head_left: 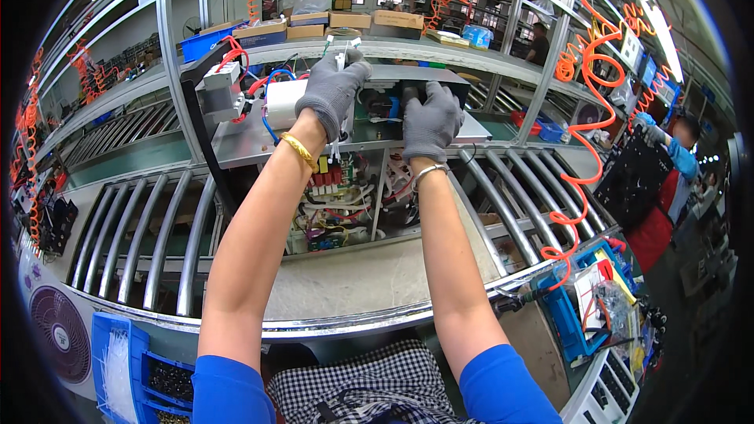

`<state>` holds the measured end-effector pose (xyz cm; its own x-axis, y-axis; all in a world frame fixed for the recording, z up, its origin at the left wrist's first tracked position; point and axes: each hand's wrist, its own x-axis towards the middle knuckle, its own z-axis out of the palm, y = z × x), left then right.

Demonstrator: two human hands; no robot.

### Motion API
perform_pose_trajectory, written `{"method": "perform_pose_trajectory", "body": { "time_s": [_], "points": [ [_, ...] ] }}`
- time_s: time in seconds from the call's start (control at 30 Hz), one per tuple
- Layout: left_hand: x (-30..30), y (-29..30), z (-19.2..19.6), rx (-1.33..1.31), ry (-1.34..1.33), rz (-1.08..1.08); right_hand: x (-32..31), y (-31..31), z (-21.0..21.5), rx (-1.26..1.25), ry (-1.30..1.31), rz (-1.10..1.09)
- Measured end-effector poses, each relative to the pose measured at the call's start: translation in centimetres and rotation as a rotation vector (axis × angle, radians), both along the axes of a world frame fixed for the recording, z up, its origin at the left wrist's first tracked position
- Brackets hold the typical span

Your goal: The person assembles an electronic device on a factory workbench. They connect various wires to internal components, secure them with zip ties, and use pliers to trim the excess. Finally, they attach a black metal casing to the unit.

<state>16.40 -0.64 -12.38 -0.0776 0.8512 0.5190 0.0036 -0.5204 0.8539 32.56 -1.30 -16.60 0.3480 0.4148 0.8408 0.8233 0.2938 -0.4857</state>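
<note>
An open metal electrical unit stands on the roller line before me, its lower bay filled with coloured wiring. My left hand, in a grey knitted glove, is closed at the unit's upper edge; a small white part shows at its fingertips. Beside it is a white cylinder with blue and red wires around it. My right hand, gloved alike, has its fingers curled at the dark recess under the top panel. What those fingers grip is hidden.
Metal rollers run to both sides. Cardboard boxes line the shelf behind. An orange coiled hose hangs at right, above a blue tool bin. Blue parts bins sit at lower left. Another person handles a black panel at far right.
</note>
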Motion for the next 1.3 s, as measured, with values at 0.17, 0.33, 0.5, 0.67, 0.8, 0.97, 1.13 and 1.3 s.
{"method": "perform_pose_trajectory", "body": {
  "time_s": [0.17,0.33,0.5,0.67,0.8,0.97,1.13,1.3],
  "points": [
    [0.4,-0.8,0.3,0.022,-0.036,-0.051,1.0,0.1,-0.1,-0.009,-0.018,0.035],
    [0.0,-1.1,0.1,0.064,0.058,0.073,2.8,-1.4,-1.0,0.114,-0.078,0.266],
    [-0.4,-3.9,-1.5,0.34,0.284,0.509,5.7,-5.7,-4.4,0.272,-0.007,0.311],
    [1.0,-6.9,-5.7,0.406,1.017,0.406,10.6,-4.5,-10.9,0.169,0.163,0.226],
    [2.7,-6.8,-6.2,0.153,1.327,0.532,12.9,-3.1,-15.6,0.062,0.194,0.178],
    [3.9,-6.9,-5.4,0.062,1.409,0.533,14.2,-2.6,-18.9,-0.087,0.21,0.143],
    [3.9,-6.1,-4.9,0.067,1.428,0.518,15.2,0.7,-24.2,-0.404,0.255,0.124],
    [1.1,-8.5,-4.8,0.152,1.274,0.44,14.8,2.0,-28.6,-0.409,0.423,0.418]
  ]
}}
